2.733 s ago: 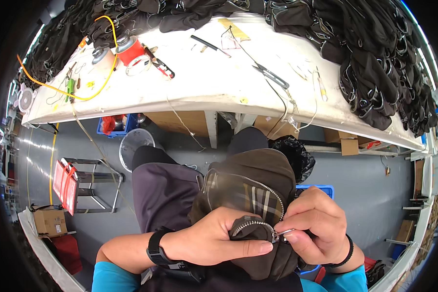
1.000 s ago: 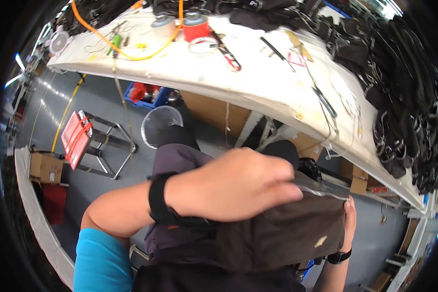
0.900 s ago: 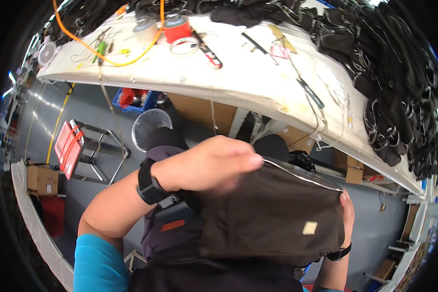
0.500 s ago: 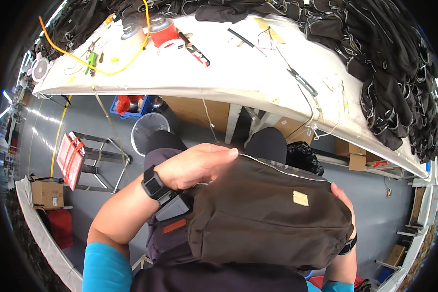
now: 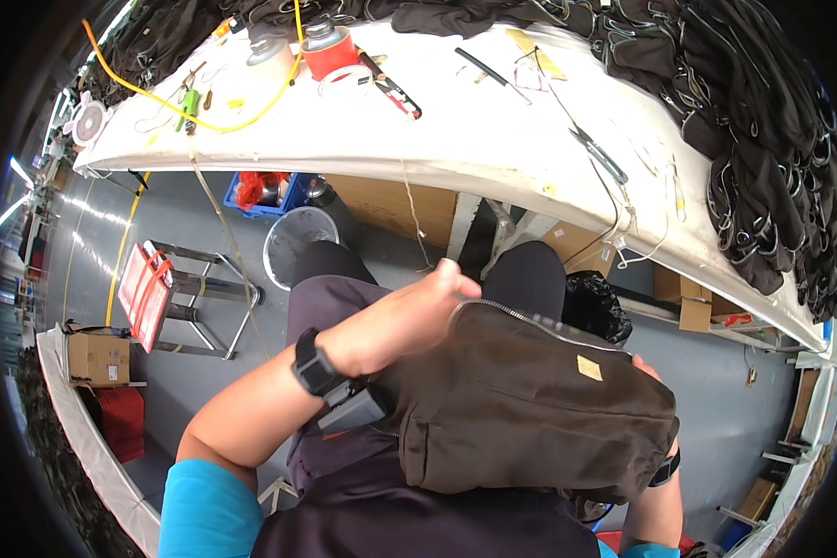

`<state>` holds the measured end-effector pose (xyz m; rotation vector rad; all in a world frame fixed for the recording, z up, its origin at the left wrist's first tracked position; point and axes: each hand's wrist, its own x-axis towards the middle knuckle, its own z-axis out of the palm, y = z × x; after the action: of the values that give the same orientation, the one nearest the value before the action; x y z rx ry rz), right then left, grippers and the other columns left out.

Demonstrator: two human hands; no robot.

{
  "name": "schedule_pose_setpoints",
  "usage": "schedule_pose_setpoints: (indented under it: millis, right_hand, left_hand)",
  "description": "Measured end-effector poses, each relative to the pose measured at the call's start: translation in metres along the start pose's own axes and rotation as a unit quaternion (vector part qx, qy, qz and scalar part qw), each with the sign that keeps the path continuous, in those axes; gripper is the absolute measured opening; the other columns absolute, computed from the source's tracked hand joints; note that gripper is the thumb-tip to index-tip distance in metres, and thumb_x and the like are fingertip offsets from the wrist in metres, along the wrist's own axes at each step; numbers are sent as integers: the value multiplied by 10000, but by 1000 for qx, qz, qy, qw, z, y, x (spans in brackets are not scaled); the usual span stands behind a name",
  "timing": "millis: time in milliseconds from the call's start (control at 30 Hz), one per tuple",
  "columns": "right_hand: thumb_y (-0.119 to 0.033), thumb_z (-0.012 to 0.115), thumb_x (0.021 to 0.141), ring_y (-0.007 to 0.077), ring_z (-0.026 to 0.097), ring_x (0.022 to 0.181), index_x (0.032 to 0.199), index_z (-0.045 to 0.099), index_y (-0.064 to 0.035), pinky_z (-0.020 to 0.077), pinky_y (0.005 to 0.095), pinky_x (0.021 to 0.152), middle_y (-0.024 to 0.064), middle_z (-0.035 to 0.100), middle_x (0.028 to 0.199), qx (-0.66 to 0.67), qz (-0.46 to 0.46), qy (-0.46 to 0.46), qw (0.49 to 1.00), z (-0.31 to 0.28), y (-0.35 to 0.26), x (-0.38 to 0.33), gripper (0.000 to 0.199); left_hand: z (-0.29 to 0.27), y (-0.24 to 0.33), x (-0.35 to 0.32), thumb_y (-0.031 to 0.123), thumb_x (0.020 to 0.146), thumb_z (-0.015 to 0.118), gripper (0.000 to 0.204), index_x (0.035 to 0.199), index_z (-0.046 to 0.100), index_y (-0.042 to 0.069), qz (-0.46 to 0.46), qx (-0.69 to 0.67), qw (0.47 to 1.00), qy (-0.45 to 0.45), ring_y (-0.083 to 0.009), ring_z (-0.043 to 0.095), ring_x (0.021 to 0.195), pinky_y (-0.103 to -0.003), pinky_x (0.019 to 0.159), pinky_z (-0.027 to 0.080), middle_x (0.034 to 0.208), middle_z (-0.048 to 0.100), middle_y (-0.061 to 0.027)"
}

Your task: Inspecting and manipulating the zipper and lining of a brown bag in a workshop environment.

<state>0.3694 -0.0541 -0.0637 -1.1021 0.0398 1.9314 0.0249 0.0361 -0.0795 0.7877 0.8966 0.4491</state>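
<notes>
A dark brown fabric bag (image 5: 530,423) is laid across the lap, its long side turned upward and its silver-toothed zip (image 5: 514,313) run along the far edge. A small pale yellow square patch (image 5: 590,368) is seen on its upper face, right of the middle. The bag's right end is held by the right hand (image 5: 647,369), most of which is hidden behind the fabric; only fingertips are shown over the edge. The left hand (image 5: 405,316) is placed at the zip's left end, its fingers bent and partly blurred; whether anything is gripped by it cannot be told. A black strap (image 5: 314,365) is worn on the left wrist. Beyond the knees, a white-covered worktop (image 5: 344,144) is occupied by a red can with a grey top (image 5: 329,58), dark-handled thread snips (image 5: 601,156) and, at the right, heaped dark fabric pieces with pale edging (image 5: 763,158).
</notes>
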Motion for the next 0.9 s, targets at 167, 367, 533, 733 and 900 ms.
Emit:
schedule_pose_setpoints:
  millis: [167,367,533,733,900]
  right_hand:
    - [-325,489,1005,268,671,1001,1203,604,10,543,388,879,149,679,1135,22,-11,-32,999,-17,4,15,406]
    - [-332,502,1005,239,652,1022,1194,612,-5,520,369,903,131,671,1140,-24,8,-32,999,-34,0,36,394]
    - [-276,527,1001,181,579,1065,1114,630,-22,420,324,976,85,643,1089,-450,-396,137,788,-36,-39,27,296]
    - [-107,741,798,221,603,823,1032,683,-36,497,357,752,62,627,977,-682,-517,-92,509,93,18,-49,252]
    - [-31,793,645,231,574,747,943,707,-36,479,342,661,61,603,894,-617,-569,-183,513,113,69,10,310]
  left_hand:
    - [6,-8,-35,724,855,513,903,1388,356,12,241,222,939,-101,-308,256,1412,-446,1146,192,1518,251,-186]
    - [29,-11,-46,245,975,483,361,1154,520,-67,255,260,931,3,-290,354,1295,-401,1087,267,1367,396,-197]
    - [42,-15,-47,218,992,428,335,1086,532,-87,281,237,929,40,-236,431,1138,-356,1016,322,1249,450,-168]
    - [46,-25,-47,235,1001,403,343,1023,530,-83,303,220,925,60,-231,436,1091,-348,990,339,1205,464,-166]
    - [63,-9,-52,283,1009,392,385,949,536,-69,288,193,937,36,-234,441,1051,-352,966,359,1160,470,-181]
